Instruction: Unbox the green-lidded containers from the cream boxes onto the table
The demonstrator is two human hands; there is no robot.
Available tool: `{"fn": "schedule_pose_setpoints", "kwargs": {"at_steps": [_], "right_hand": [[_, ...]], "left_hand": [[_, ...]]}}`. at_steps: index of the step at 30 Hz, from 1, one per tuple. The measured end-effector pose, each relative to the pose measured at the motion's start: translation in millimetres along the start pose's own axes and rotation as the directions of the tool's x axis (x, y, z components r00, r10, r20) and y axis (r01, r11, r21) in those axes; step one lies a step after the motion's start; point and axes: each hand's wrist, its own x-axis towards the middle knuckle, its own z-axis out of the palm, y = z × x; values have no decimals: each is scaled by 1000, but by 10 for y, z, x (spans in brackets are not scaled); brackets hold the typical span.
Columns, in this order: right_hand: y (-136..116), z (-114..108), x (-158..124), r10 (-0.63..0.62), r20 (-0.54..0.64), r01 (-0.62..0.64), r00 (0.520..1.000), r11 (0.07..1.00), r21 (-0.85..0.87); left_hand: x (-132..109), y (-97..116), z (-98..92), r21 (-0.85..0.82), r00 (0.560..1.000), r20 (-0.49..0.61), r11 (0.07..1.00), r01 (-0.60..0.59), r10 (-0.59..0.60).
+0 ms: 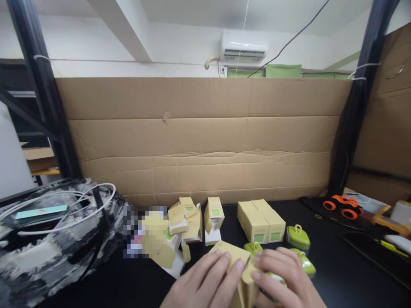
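A small pale-yellow cardboard box is between my hands at the bottom of the view. My left hand is wrapped over its left side, fingers lying across the top. At its right end my right hand grips a flap near the box's open-looking edge; the thumb side is partly hidden. Just behind and beside the right hand sit several small green cases with loop handles, among them one case and another. The inside of the held box cannot be seen.
Two closed yellow boxes stand side by side behind my hands. Unfolded boxes and an upright open box lie left of them. A frayed fabric item with cables is left; an orange-wheeled toy truck is right. A cardboard wall closes the back.
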Motion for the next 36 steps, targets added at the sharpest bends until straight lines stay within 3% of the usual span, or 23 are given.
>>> {"fn": "schedule_pose_setpoints", "kwargs": {"at_steps": [2, 7, 9, 14, 15, 16, 18, 20, 22, 26, 28, 31, 34, 36], "right_hand": [[-9, -11, 45, 1, -51, 4, 999, 993, 115], [-57, -42, 210, 55, 274, -185, 960, 859, 477], [-61, -16, 276, 76, 321, -232, 944, 844, 484], [60, 112, 402, -45, 463, -117, 885, 941, 316], [94, 143, 409, 17, 494, -185, 869, 938, 293], [126, 175, 409, 135, 524, -329, 841, 896, 298], [182, 236, 394, 418, 573, -674, 705, 645, 359], [233, 293, 379, 578, 624, -848, 526, 311, 428], [285, 343, 385, 603, 685, -888, 408, 88, 451], [343, 411, 448, 471, 846, -853, 249, -307, 423], [322, 422, 463, 400, 892, -800, 211, -454, 393], [252, 418, 441, 336, 922, -736, 192, -572, 361], [217, 406, 412, 310, 931, -732, 193, -586, 347], [239, 398, 412, 313, 929, -769, 199, -537, 346]], "left_hand": [[24, -1, -17, 176, 994, -69, 982, -73, 86], [58, -56, -51, 409, 985, -161, 912, 7, 64], [53, -89, -55, 447, 986, -162, 894, 32, 46], [133, -167, -135, 478, 985, -160, 878, 18, 67], [183, -180, -170, 499, 986, -146, 866, 8, 75], [246, -193, -208, 537, 988, -126, 843, -10, 91], [398, -217, -284, 639, 987, -77, 767, -59, 141], [561, -235, -335, 723, 981, -42, 684, -101, 190], [711, -240, -348, 760, 971, -21, 635, -139, 238], [909, -213, -272, 753, 946, 107, 596, -279, 308], [948, -202, -215, 716, 928, 216, 597, -362, 304], [943, -218, -161, 691, 896, 287, 575, -439, 339], [897, -263, -212, 706, 864, 263, 525, -476, 429], [868, -303, -316, 691, 880, 212, 572, -442, 425]]}}
